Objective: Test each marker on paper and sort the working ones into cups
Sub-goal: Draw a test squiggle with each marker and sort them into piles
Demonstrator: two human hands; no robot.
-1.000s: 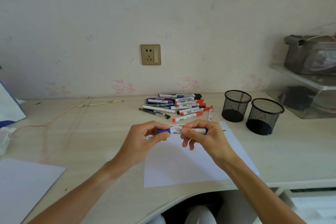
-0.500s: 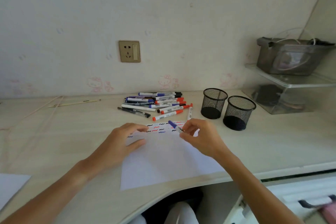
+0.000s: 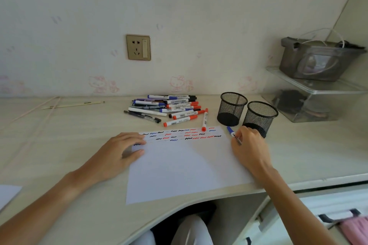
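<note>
**Blue marker held at the paper's right edge**

Fingers (image 3: 238, 141) of the right hand (image 3: 249, 145) curl round a blue-capped marker (image 3: 233, 134) and pinch its barrel, the capped end pointing up and away toward the cups. This hand sits at the right edge of the white paper (image 3: 179, 169), just in front of the nearer mesh cup (image 3: 259, 118). On the other side, the left hand (image 3: 123, 151) lies flat with its fingers spread and relaxed, pressing down the paper's upper left corner on the surface (image 3: 69, 135).

Across the top of the sheet run rows of short squiggles (image 3: 179, 135) in black, red and blue. Behind the paper lies a pile of markers (image 3: 167, 108) with red, blue and black caps; one red-capped marker (image 3: 204, 119) lies apart from it, its tip end touching the paper's top edge. A second mesh cup (image 3: 231, 108) stands just beside the first, to its left and farther back. On the wall behind is a socket plate (image 3: 138, 47).
</note>
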